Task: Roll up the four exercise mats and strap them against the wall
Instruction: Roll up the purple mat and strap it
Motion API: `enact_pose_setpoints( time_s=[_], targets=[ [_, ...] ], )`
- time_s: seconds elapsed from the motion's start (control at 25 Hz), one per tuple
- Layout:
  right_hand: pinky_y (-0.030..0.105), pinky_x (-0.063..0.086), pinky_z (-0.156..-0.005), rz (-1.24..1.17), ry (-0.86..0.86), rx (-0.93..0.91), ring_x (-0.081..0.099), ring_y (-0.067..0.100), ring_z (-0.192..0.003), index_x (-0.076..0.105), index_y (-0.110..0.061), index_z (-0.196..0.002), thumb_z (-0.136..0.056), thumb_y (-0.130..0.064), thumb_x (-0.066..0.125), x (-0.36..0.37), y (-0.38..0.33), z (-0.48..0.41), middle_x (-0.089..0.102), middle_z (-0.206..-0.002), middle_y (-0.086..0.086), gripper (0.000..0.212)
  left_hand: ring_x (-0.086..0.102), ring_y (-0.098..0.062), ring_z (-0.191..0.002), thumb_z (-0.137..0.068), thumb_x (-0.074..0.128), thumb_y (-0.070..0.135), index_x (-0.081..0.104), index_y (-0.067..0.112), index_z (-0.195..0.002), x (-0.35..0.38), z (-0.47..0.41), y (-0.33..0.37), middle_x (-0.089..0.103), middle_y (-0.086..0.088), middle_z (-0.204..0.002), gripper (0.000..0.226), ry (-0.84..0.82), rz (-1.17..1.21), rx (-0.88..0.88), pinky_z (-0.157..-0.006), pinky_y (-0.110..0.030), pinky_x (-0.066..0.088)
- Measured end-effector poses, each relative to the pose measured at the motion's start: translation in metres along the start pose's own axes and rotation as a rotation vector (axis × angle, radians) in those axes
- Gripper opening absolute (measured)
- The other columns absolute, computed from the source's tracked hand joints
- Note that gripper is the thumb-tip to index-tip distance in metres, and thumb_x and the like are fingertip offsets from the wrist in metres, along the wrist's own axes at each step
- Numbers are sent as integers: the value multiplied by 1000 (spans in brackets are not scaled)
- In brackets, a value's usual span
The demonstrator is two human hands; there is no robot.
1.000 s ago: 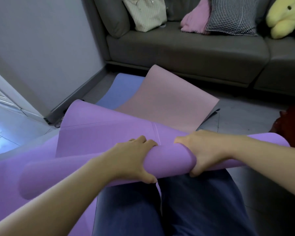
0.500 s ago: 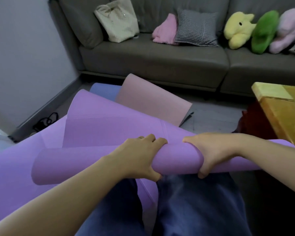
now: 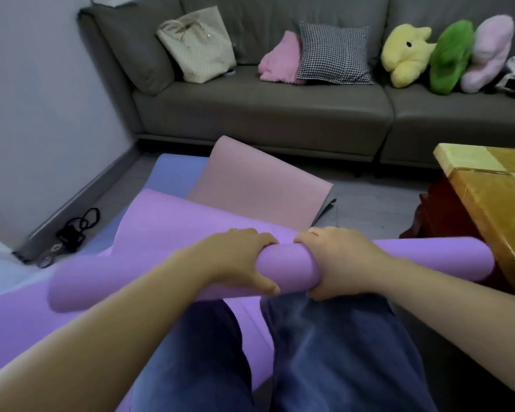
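Lying at the wall's foot, far left: black straps [image 3: 72,233]. Blue mat [image 3: 179,171] flat on floor, pink mat [image 3: 250,185] overlapping its right edge. Left hand [image 3: 238,260] clenched round purple mat [image 3: 286,269], part-rolled, held across the lap, remainder trailing left. Right hand [image 3: 339,263] just beside, grasping same roll. Roll's right end near table [image 3: 488,203].

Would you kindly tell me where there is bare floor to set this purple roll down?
Bare floor lies between the pink mat, the sofa and the wooden table. Leftward, the blue mat and black straps crowd the wall.
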State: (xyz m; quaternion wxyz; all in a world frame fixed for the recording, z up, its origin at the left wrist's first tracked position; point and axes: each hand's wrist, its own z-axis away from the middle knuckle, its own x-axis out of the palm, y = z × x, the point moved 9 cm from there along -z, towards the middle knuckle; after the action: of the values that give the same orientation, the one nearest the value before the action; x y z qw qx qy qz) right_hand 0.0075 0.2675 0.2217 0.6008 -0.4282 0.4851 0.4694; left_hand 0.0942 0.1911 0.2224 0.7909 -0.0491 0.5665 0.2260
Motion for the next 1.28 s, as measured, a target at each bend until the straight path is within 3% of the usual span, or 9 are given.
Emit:
enact_pose_setpoints(
  time_s=[0.12,0.24,0.36,0.48,0.6,0.76,0.88,1.08,1.28],
  targets=[
    [31,49,-67,-121,-204,-23,59,17,-81,52,-30,-99,-57,-52,79,5,-9,-27,62,-89,-10,55,51,-26,-105,-76,63,48,24,29,-139,-2,30,-5,47,0,-120,77,336,-390,-52,-81,-34,40],
    [32,50,-68,-138,-431,-104,60,16,-81,56,-27,-97,-59,-49,82,22,-35,-46,62,-88,-9,51,56,-23,-95,-72,62,44,33,32,-129,21,40,-32,53,4,-108,66,235,-156,-90,-75,-33,45],
    [29,51,-71,-198,-512,-105,60,16,-89,56,-26,-106,-63,-49,83,21,-50,-53,62,-98,-9,55,57,-18,-87,-68,66,43,40,37,-117,20,48,-54,60,10,-101,56,143,26,-71,-72,-32,45],
    [35,46,-94,-81,-394,-176,47,15,-113,38,-32,-135,-65,-57,78,4,-63,-44,49,-123,-10,85,54,-13,-93,-70,71,45,39,39,-123,22,56,-74,55,16,-104,62,-57,127,-115,-77,-28,43],
    [36,38,-103,40,-228,-286,36,16,-126,17,-30,-147,-67,-59,74,9,-91,-28,36,-138,-8,103,54,-11,-104,-73,73,47,39,37,-130,33,58,-89,53,16,-114,67,-321,177,-158,-90,-28,45],
    [38,40,-96,23,-117,-266,45,21,-118,30,-25,-139,-66,-57,73,33,-108,-46,44,-131,-5,90,58,-11,-108,-78,71,46,49,34,-126,48,60,-102,59,13,-116,54,-479,361,-205,-96,-30,47],
    [33,45,-88,7,-89,-312,54,20,-108,43,-24,-127,-65,-52,69,29,-114,-61,55,-119,-6,73,52,-12,-111,-77,68,53,42,32,-131,47,67,-103,53,9,-126,64,-335,282,-207,-97,-31,43],
    [27,43,-61,-41,-299,-341,56,13,-75,47,-35,-103,-56,-53,79,-7,-115,-87,60,-86,-13,59,52,-24,-103,-72,59,54,24,27,-137,1,89,-82,46,2,-118,79,287,-305,-253,-77,-33,42],
    [36,56,-79,52,-602,-367,63,16,-88,59,-31,-103,-57,-54,82,-5,-133,-91,65,-95,-8,56,52,-20,-104,-69,60,54,22,33,-135,7,110,-87,45,7,-118,80,317,-81,-269,-83,-34,45]
  ],
)
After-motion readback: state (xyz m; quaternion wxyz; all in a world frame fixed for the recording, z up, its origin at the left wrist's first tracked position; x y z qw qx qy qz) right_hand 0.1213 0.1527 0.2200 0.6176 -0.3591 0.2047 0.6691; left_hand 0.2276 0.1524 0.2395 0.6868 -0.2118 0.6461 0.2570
